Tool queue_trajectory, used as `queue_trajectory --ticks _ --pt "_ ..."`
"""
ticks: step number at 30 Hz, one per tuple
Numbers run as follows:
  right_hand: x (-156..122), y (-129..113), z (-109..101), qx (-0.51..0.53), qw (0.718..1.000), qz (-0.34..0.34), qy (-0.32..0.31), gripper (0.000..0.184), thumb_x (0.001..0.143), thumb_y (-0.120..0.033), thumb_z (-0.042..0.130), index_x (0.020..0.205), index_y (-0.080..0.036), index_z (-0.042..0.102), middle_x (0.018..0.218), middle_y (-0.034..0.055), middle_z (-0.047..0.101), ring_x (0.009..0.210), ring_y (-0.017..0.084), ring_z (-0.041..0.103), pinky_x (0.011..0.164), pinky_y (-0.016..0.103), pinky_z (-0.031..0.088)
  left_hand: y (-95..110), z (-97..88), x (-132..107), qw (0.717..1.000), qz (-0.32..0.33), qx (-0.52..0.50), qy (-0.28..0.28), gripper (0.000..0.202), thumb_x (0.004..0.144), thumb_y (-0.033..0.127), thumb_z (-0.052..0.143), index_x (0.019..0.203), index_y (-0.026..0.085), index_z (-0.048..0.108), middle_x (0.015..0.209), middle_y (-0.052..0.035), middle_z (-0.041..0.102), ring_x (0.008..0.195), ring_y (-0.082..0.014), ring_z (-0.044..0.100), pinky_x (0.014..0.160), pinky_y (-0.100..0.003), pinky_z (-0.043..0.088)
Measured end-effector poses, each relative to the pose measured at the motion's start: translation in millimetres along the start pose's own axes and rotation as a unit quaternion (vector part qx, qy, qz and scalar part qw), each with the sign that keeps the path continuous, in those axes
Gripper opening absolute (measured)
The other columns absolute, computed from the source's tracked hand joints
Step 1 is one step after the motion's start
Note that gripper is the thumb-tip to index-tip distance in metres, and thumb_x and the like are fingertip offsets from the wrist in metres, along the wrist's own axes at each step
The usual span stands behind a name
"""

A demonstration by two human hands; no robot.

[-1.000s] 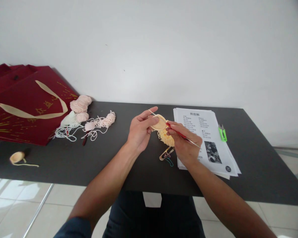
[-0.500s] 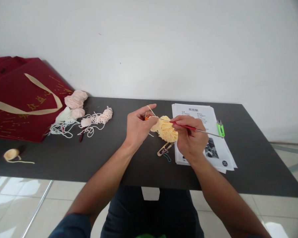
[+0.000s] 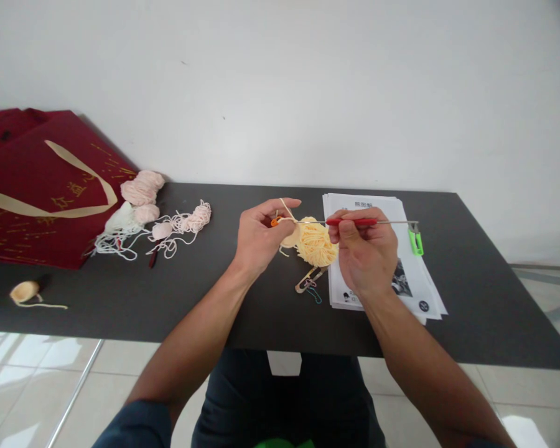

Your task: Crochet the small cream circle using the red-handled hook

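Note:
My left hand (image 3: 264, 235) pinches a small pale-yellow crochet piece (image 3: 290, 239), with a strand of yarn looped over its raised index finger. An orange stitch marker (image 3: 275, 221) shows beside the thumb. In my right hand (image 3: 366, 252) is a crochet hook (image 3: 354, 222) with a red grip, held almost level. Its thin metal tip points left and reaches the yarn by my left fingers; the exact stitch is too small to make out. A yellow yarn ball (image 3: 316, 244) lies on the table behind and between the hands.
Printed sheets (image 3: 415, 292) lie under my right hand, with green snips (image 3: 415, 240) at their edge. A large pin (image 3: 308, 280) with small markers lies nearer me. Leftward are pink yarn (image 3: 142, 186), a dark red bag (image 3: 37, 186) and a cream crocheted cup shape (image 3: 24, 291).
My right hand has turned, bringing the hook from a slant to nearly level, its back end raised. The left index finger has shifted slightly right with the yarn.

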State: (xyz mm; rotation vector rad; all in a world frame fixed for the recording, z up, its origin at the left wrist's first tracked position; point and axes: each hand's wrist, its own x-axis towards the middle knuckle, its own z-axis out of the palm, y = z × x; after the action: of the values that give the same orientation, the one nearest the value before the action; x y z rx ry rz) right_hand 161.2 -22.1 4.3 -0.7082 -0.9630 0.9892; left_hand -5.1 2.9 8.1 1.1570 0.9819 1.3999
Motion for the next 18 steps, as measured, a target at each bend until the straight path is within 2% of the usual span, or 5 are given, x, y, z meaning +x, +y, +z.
queue_trajectory --ticks 4,7,11,15,18 --pt "0 2 5 0.062 0.992 0.104 0.022 0.019 0.081 -0.032 0.087 0.085 -0.025 0.069 0.087 -0.0024 0.080 0.068 0.008 0.068 0.063 0.021 0.059 -2 3.5 -4 1.000 -0.020 -0.013 -0.013 0.025 0.069 0.015 0.077 0.094 0.021 0.082 0.074 0.0008 0.068 0.061 -0.0097 0.055 0.059 -0.023 0.042" --pt "-3 6 9 0.071 0.987 0.141 0.042 0.016 0.082 -0.031 0.086 0.087 -0.024 0.072 0.088 -0.0024 0.080 0.071 0.006 0.071 0.068 0.017 0.062 -4 5.1 -5 0.999 -0.023 -0.025 -0.011 0.022 0.071 0.015 0.077 0.091 0.021 0.081 0.074 0.0004 0.071 0.062 -0.0100 0.057 0.060 -0.023 0.045" --pt "-4 9 9 0.071 0.984 0.153 0.055 0.014 0.084 -0.029 0.084 0.087 -0.022 0.072 0.088 -0.0023 0.080 0.071 0.005 0.072 0.070 0.013 0.062 -5 5.7 -5 0.999 0.002 -0.033 0.004 0.029 0.070 0.010 0.077 0.095 0.023 0.082 0.084 0.0001 0.072 0.069 -0.0095 0.059 0.064 -0.022 0.046" --pt "-2 12 8 0.078 0.984 0.148 0.057 0.014 0.083 -0.028 0.085 0.086 -0.022 0.073 0.085 -0.0022 0.081 0.070 0.005 0.072 0.068 0.013 0.063 -3 6.8 -5 0.999 -0.005 -0.050 0.015 0.032 0.072 0.019 0.082 0.103 0.023 0.082 0.084 -0.0003 0.072 0.071 -0.0108 0.060 0.067 -0.025 0.049" --pt "-5 12 10 0.047 0.990 0.122 0.058 0.012 0.085 -0.028 0.083 0.088 -0.022 0.073 0.086 -0.0014 0.082 0.070 0.007 0.074 0.068 0.017 0.064 -2 8.1 -5 0.998 -0.009 -0.056 0.023 0.038 0.071 0.023 0.085 0.109 0.023 0.081 0.081 0.0010 0.072 0.070 -0.0106 0.060 0.068 -0.025 0.049"
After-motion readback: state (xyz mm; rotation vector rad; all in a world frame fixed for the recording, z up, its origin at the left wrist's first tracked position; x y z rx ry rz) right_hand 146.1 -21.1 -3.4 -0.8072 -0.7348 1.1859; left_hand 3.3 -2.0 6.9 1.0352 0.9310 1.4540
